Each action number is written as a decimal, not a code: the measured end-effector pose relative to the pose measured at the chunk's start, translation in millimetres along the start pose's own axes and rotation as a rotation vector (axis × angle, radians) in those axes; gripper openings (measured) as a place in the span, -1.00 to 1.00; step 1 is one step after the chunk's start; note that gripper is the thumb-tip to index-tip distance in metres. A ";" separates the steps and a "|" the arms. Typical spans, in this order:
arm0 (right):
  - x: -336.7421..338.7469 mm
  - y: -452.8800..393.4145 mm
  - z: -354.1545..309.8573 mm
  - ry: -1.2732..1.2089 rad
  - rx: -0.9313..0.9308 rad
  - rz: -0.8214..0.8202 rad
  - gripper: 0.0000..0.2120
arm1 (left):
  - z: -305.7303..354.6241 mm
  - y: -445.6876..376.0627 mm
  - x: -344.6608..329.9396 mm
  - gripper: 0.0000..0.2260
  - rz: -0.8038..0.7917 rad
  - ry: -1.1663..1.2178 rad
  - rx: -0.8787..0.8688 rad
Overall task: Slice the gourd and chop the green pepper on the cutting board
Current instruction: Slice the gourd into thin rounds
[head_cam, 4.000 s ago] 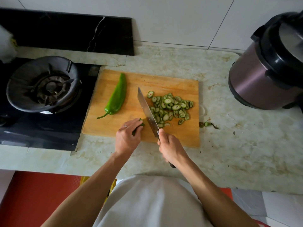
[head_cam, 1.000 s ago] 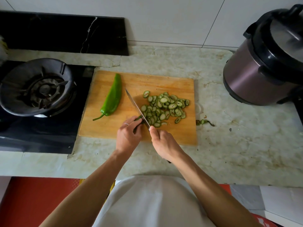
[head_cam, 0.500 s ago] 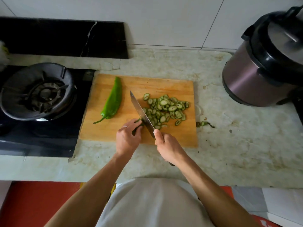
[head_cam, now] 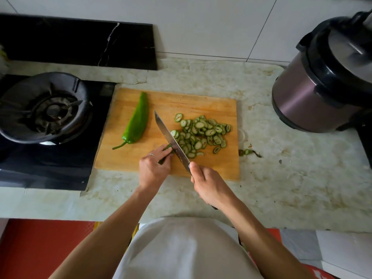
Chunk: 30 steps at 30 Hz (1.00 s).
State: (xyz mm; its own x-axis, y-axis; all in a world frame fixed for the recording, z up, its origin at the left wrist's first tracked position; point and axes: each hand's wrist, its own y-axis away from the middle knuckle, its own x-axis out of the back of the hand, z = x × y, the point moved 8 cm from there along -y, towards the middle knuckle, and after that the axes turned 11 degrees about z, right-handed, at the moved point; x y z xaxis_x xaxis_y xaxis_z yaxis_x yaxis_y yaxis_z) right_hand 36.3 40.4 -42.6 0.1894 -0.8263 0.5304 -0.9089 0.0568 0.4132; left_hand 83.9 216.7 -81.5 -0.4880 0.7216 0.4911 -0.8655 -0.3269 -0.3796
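Seen from the head camera, a person's right hand (head_cam: 209,185) wraps its grip round the handle of a knife (head_cam: 173,141), the blade angled down across the wooden cutting board (head_cam: 217,105). The left hand (head_cam: 154,168) curls its grip round the last stub of gourd (head_cam: 167,148), just left of the blade. Sliced gourd rounds (head_cam: 201,133) are heaped right of the knife. A whole green pepper (head_cam: 137,122) lies on the board's left part. The board sits on a marbled table (head_cam: 291,178) between a gas burner (head_cam: 44,107) and a pressure cooker (head_cam: 326,77)
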 end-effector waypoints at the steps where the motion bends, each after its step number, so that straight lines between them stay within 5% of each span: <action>1: -0.2 -0.6 -1.1 0.017 0.012 0.001 -0.54 | -0.5 -0.2 0.0 -0.78 0.000 0.000 -0.004; 9: -5.4 -4.1 -11.8 0.078 0.093 0.004 -0.71 | -0.2 -3.7 -1.2 -0.77 -0.026 -0.007 -0.016; 14: -12.5 -16.0 -11.2 0.099 0.047 0.016 -0.46 | -0.3 -2.3 -2.3 -0.78 -0.043 -0.029 -0.056; 30: -24.3 -25.1 3.1 0.074 -0.027 0.032 -0.46 | 5.9 -4.4 -0.1 -0.79 -0.043 -0.037 -0.001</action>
State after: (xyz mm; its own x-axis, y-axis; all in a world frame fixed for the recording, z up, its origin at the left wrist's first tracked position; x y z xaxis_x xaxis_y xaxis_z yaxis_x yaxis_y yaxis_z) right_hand 53.4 57.3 -68.1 0.1882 -0.7799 0.5969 -0.9048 0.0986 0.4142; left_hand 87.1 214.4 -75.2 -0.4539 0.7121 0.5356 -0.8858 -0.2951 -0.3583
